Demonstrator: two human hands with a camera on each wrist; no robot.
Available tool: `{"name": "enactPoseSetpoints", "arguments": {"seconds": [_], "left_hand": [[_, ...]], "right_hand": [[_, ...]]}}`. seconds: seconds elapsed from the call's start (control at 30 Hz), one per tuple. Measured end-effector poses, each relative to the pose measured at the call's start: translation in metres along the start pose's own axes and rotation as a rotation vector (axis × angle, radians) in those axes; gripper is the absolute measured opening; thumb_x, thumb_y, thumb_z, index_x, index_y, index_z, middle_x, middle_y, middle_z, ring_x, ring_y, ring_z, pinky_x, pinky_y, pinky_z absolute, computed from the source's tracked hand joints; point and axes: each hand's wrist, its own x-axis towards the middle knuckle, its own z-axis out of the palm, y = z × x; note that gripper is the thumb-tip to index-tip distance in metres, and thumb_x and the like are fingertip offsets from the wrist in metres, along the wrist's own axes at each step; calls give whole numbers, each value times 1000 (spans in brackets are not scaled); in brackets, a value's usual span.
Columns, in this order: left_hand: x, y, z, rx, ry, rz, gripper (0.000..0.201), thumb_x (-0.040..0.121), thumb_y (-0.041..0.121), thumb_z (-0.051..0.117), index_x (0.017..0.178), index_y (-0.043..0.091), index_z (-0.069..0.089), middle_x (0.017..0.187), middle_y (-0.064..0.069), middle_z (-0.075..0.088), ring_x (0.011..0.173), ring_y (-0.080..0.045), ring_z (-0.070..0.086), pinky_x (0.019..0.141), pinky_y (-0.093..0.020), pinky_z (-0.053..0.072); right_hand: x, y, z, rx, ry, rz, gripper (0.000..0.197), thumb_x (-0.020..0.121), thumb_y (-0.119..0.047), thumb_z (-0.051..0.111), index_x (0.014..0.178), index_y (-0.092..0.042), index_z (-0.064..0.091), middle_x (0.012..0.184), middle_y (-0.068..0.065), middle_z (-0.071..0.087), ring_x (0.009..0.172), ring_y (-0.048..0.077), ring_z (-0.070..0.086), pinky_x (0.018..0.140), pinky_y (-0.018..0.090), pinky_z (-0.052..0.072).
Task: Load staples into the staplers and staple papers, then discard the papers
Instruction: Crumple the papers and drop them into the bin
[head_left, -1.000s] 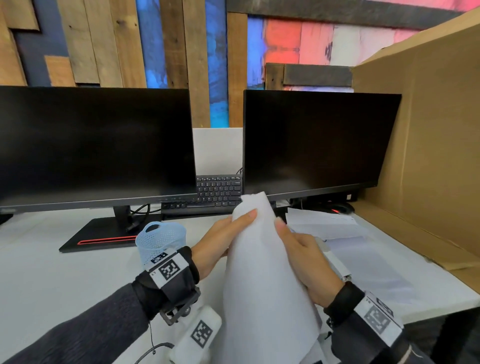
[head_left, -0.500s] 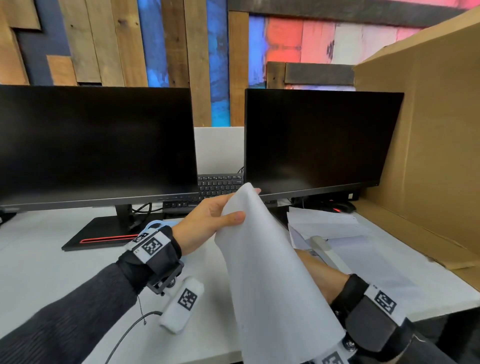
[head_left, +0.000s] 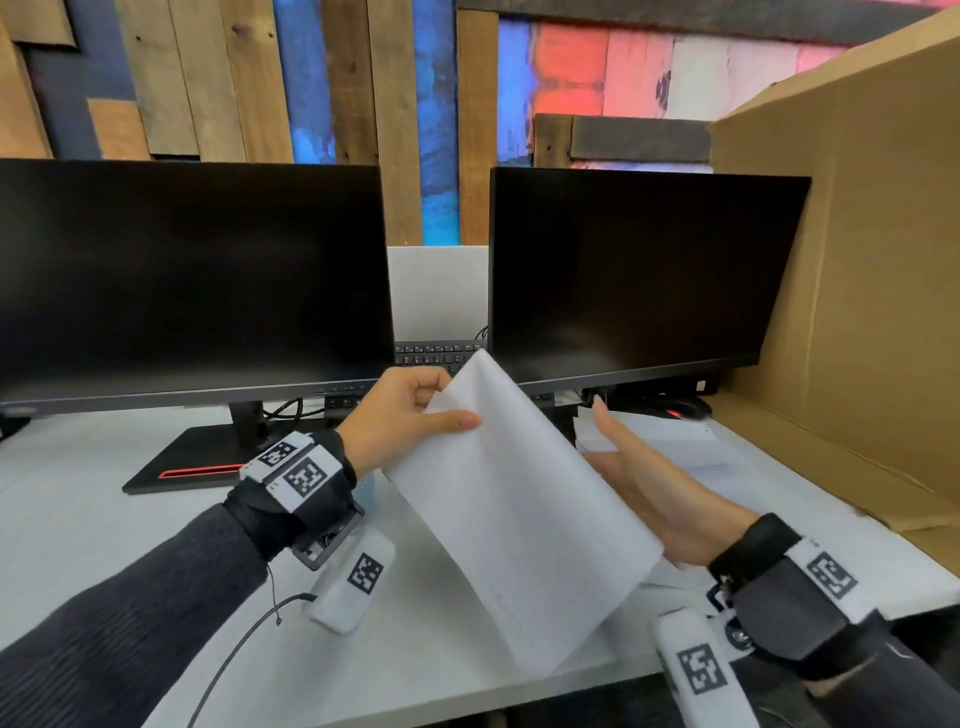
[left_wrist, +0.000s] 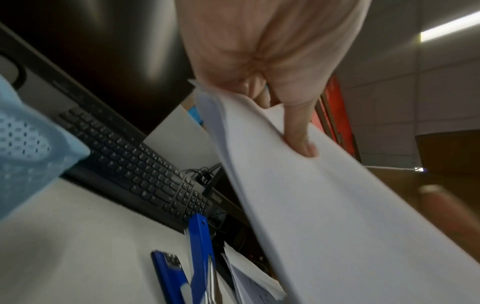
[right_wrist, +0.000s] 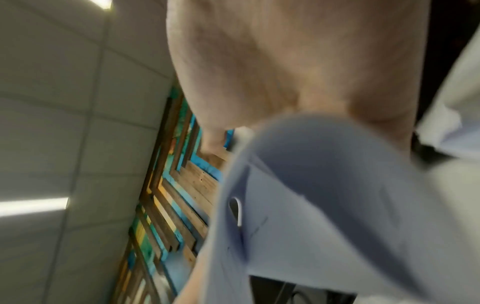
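right hand (head_left: 644, 483) now flat beside papers (head_left: 519, 509), left hand (head_left: 400, 415) pinching them

A wall of wooden planks (head_left: 358, 78), some painted blue, red and white, rises behind a white surface (head_left: 67, 519). Two dark monitors (head_left: 187, 280) stand there; a cardboard panel (head_left: 872, 260) flanks the right. Ceiling strip lights (right_wrist: 33, 205) glow overhead.

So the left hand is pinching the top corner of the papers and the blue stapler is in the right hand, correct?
Not quite. The left hand does pinch the papers, but the blue stapler lies on the desk, as the left wrist view shows; the right hand holds none.
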Motion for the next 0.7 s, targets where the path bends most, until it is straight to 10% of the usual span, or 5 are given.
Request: {"name": "enactPoseSetpoints", "arguments": {"seconds": [0.3, 0.53, 0.6, 0.7], "left_hand": [[10, 5, 13, 157, 119, 70, 28, 74, 23, 83, 94, 17, 65, 84, -2, 76, 76, -16, 73, 75, -42, 60], [-1, 2, 48, 644, 349, 125, 73, 77, 66, 60, 139, 38, 34, 152, 0, 19, 142, -20, 17, 116, -47, 17], [-6, -2, 63, 507, 269, 49, 90, 73, 73, 58, 147, 40, 19, 158, 3, 4, 146, -19, 5, 119, -47, 12], [-8, -3, 77, -107, 137, -77, 109, 64, 70, 71, 149, 42, 10, 151, 5, 31, 137, -15, 37, 112, -40, 36]], "right_hand": [[4, 16, 15, -498, 163, -286, 65, 65, -43, 85, 121, -35, 54, 109, -14, 70, 93, 4, 68, 78, 25, 58], [9, 25, 23, -122, 315, -468, 35, 78, -17, 78, 109, -23, 65, 100, -6, 75, 86, 7, 72, 65, 19, 56], [13, 27, 25, -144, 348, -511, 38, 79, -20, 78, 113, -27, 63, 102, -9, 74, 90, 6, 71, 69, 21, 58], [17, 28, 32, -286, 313, -519, 45, 79, -30, 77, 119, -32, 57, 107, -13, 70, 93, 2, 68, 73, 21, 57]]}}
